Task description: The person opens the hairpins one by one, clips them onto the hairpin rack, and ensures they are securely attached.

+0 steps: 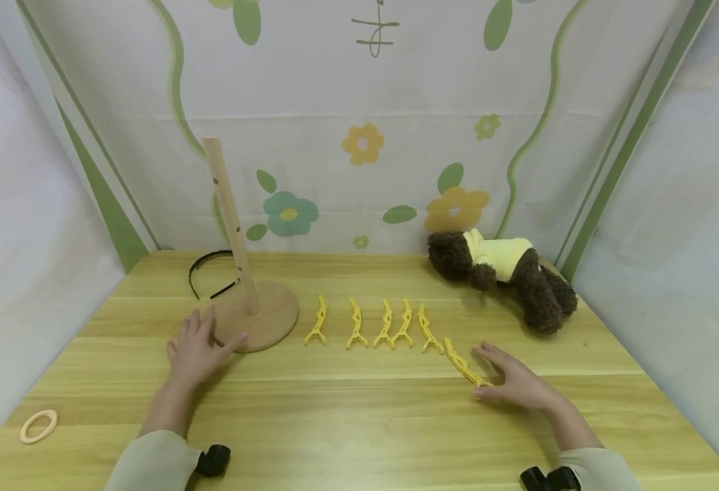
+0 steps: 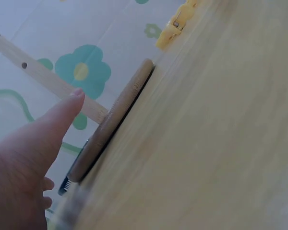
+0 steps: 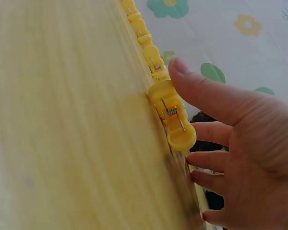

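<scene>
My left hand (image 1: 196,351) is at the left edge of the round base (image 1: 273,320) of a wooden stand, fingers spread and thumb over the front rim. In the left wrist view the thumb (image 2: 50,122) points toward the stand's post (image 2: 43,74). My right hand (image 1: 515,382) is beside the nearest yellow alligator hair clip (image 1: 462,365), which lies slanted on the table. Its thumb and loosely bent fingers stand apart around the clip's forked end; in the right wrist view the thumb (image 3: 206,93) is close against this clip (image 3: 173,115).
Several more yellow hair clips (image 1: 356,324) lie in a row to the left. Behind the stand is a black toothed headband (image 1: 193,273). A brown teddy bear (image 1: 503,262) in a yellow top lies at the back right. A wooden ring (image 1: 23,435) lies front left.
</scene>
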`<state>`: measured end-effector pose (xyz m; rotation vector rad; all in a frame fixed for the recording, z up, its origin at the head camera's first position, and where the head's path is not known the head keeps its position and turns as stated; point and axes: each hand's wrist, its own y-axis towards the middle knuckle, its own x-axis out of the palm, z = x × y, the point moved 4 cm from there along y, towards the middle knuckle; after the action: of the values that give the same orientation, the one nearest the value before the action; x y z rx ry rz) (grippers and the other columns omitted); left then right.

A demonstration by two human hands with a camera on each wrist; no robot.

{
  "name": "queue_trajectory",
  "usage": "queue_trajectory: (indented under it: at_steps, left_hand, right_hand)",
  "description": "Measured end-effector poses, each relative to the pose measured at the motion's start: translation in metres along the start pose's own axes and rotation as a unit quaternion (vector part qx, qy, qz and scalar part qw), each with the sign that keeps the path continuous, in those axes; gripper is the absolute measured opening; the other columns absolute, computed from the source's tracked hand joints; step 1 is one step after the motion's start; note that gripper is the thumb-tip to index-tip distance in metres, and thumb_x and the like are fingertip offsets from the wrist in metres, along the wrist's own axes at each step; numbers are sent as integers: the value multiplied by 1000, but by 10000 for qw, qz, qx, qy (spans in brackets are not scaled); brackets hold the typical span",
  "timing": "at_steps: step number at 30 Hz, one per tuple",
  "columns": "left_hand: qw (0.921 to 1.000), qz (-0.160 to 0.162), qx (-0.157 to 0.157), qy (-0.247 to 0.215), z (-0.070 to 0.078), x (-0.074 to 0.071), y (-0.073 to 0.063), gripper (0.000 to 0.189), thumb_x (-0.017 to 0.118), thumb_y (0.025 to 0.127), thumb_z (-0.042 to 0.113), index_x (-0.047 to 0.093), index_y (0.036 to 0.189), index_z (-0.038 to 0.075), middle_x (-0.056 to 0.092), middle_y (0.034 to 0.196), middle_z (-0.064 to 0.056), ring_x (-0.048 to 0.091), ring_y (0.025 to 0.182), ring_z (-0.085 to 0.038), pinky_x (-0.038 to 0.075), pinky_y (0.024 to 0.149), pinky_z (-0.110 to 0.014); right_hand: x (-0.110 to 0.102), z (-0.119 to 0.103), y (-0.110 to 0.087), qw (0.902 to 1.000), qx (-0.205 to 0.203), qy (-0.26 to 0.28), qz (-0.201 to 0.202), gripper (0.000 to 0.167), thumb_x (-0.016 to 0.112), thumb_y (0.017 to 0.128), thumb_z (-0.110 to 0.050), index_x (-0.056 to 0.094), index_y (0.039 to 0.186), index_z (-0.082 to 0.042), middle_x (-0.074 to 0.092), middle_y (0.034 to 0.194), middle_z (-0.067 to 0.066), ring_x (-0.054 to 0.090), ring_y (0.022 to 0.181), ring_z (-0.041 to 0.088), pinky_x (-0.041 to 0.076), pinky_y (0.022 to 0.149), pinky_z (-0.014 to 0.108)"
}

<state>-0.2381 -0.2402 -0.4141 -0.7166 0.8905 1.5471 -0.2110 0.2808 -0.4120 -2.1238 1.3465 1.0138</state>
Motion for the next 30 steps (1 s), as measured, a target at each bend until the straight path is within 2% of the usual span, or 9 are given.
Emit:
queue_trajectory:
  at_steps: [6, 12, 19, 24, 26, 30]
  left_hand:
    - [9998, -50, 107, 139, -5, 8, -2, 92, 47, 77, 61, 12, 137, 0, 5, 134, -35, 1, 120, -49, -7, 80, -69]
    - [9994, -76, 135, 318, -7, 11, -3, 91, 45, 77, 62, 15, 137, 1, 6, 134, -35, 2, 120, -49, -8, 81, -68]
    - [9992, -89, 85, 374, -10, 15, -6, 90, 44, 77, 62, 14, 137, 2, 6, 133, -35, 1, 120, -50, -9, 82, -67]
    - [9992, -81, 75, 384, -10, 14, -6, 90, 44, 77, 62, 14, 137, 2, 7, 133, -35, 2, 119, -51, -9, 82, -67]
    - [9992, -109, 77, 378, -9, 14, -6, 90, 44, 77, 62, 14, 137, 2, 7, 133, -36, 2, 119, -51, -9, 82, -67]
    - [9993, -147, 78, 343, -8, 14, -6, 90, 44, 77, 62, 13, 137, 2, 6, 133, -36, 0, 120, -51, -10, 82, -67]
  right_hand:
    - [-1, 6, 0, 9998, 2, 26, 188, 68, 68, 73, -31, 41, 125, 4, 23, 133, 27, 19, 119, 46, 19, 88, 60]
    - [-2, 7, -1, 9985, 187, -35, 520, 61, 67, 74, -32, 46, 121, 3, 30, 132, 23, 27, 117, 43, 26, 87, 57]
    - [2, 10, 1, 9964, 270, -420, 686, 64, 67, 72, -39, 50, 117, 3, 34, 130, 23, 28, 116, 43, 25, 88, 56]
    - [-1, 10, 0, 9950, 413, -463, 783, 63, 67, 71, -39, 51, 115, 3, 36, 128, 23, 30, 115, 43, 26, 87, 57]
    - [-4, 11, -1, 9938, 490, -525, 854, 61, 68, 71, -40, 53, 112, 3, 38, 126, 24, 31, 114, 44, 26, 87, 56]
    - [-10, 14, -1, 9903, 555, -642, 1097, 49, 69, 70, -38, 58, 97, 1, 43, 120, 25, 35, 110, 45, 27, 87, 56]
